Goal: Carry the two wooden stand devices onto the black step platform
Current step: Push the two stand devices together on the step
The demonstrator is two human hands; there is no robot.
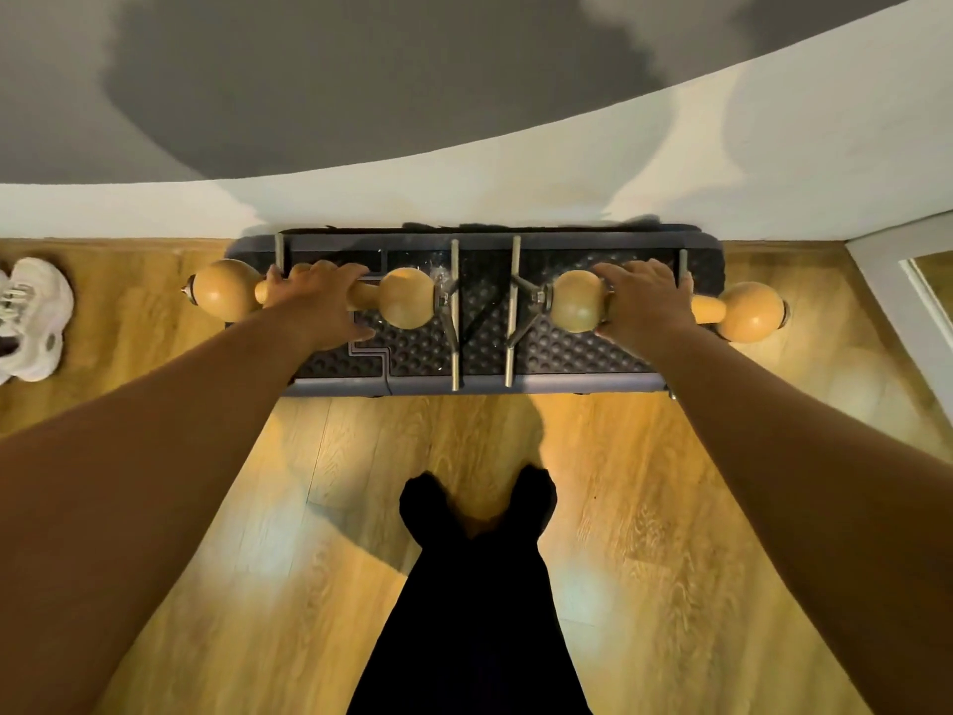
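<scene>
Wooden floor (644, 508) is seen below a black step platform (479, 286) placed against the wall in the middle of the frame. Two wooden stands are on it, side by side. The left stand (407, 296) is gripped by the left hand (319, 301), the right stand (577, 301) by the right hand (644, 301), and a white shoe (31, 317) is seen far left.

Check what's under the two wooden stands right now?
The black step platform lies under both: left wooden stand, right wooden stand. Their metal feet lie across its studded top. Contact at the outer feet is hidden by the left hand and right hand.
</scene>
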